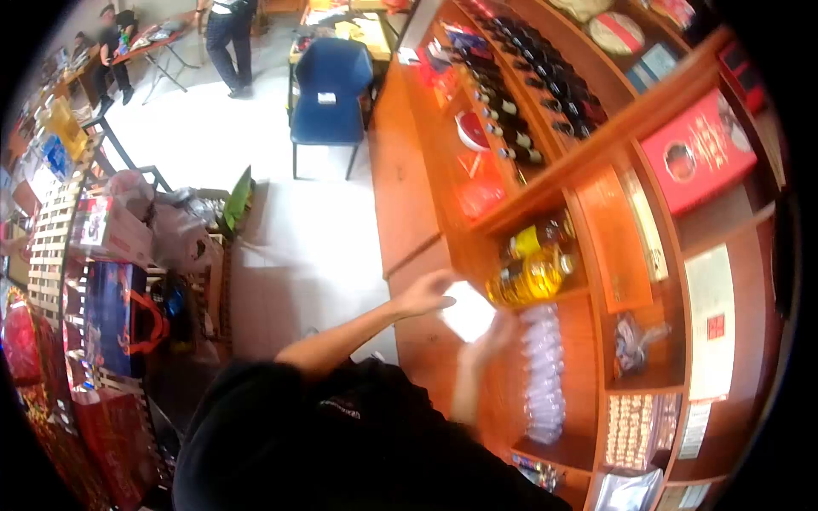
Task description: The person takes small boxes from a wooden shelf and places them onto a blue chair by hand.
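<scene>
One white object [468, 312] is not yet put down. The left hand [425, 294] pinches its left side; the blurred right hand [492, 337], I cannot tell.

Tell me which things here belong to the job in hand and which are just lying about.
Belongs to the job:
- white thing, too bright to identify, held in the left hand
- right hand, blurred, at its edge

Seemingly just lying about:
- yellow bottle on the shelf
- dark bottles
- red box
- blue chair
</scene>
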The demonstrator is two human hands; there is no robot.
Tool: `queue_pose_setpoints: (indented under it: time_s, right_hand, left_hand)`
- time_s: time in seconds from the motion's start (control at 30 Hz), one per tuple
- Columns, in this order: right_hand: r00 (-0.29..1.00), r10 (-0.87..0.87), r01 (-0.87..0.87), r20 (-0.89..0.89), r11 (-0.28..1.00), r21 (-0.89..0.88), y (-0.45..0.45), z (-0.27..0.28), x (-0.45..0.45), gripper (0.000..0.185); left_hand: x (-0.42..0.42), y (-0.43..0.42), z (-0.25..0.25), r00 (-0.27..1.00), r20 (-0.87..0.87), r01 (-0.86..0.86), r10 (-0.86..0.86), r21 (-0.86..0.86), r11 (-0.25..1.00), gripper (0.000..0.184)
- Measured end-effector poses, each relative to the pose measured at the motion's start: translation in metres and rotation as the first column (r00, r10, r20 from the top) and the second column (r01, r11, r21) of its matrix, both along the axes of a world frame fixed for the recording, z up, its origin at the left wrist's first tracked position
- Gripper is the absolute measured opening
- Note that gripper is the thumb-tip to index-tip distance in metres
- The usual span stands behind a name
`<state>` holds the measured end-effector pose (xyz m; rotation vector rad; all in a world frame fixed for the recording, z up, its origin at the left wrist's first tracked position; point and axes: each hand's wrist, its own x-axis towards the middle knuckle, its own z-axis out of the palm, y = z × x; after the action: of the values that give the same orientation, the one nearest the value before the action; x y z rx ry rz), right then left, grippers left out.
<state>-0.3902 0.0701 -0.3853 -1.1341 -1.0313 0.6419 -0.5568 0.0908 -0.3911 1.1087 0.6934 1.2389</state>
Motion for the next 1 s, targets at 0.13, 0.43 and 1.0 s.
queue_pose_setpoints:
  time_s: [0.13, 0.43, 1.0]
  right_hand:
    - [0.668, 0.28, -0.736, -0.69, 0.385, -0.556, 0.006, -0.152, -0.12, 0.028]
    - [0.353, 0.519, -0.811, -0.779, -0.246, -0.531, 0.036, -0.125, -0.283, 0.038]
    - [0.27, 0.762, -0.89, -0.589, -0.036, -0.455, 0.275, -0.159, -0.495, 0.039]
  left_hand:
    - [-0.121, -0.077, -0.138, 0.901, -0.03, -0.364, 0.432, -0.596, 0.716, 0.041]
    - [-0.234, -0.121, -0.128, 0.432, -0.036, -0.733, 0.901, -0.597, 0.328, 0.029]
    - [-0.431, 0.122, -0.072, 0.377, -0.482, -0.926, 0.791, -0.204, 0.317, 0.042]
